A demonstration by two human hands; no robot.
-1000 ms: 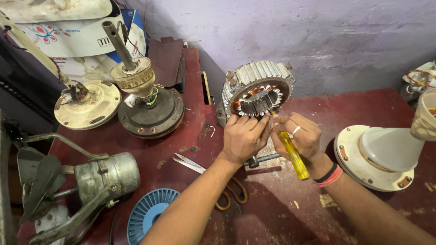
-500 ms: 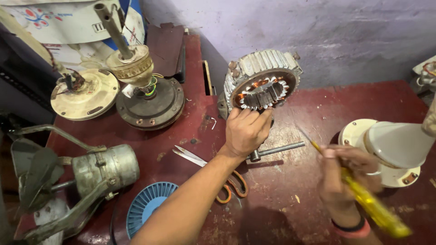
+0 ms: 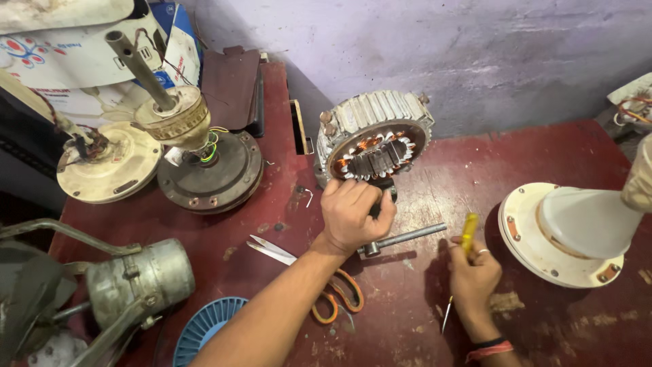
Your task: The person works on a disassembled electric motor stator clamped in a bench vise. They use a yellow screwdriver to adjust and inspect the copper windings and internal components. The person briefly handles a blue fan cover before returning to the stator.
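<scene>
Open room on the dark red surface [image 3: 543,153] lies along the far edge to the right of the ribbed grey motor stator with copper windings [image 3: 375,139], and between that stator and the cream round fan housing [image 3: 567,231] at the right edge. The near edge between the two hands is partly taken by the orange-handled scissors [image 3: 319,285] and the grey steel shaft [image 3: 404,238]. The left half is crowded: a dark round motor base with upright pipe [image 3: 207,166], a cream disc-shaped motor [image 3: 109,163], a grey cylindrical motor on a bent frame [image 3: 136,278] and a blue ribbed disc [image 3: 204,329] block passage there.
</scene>
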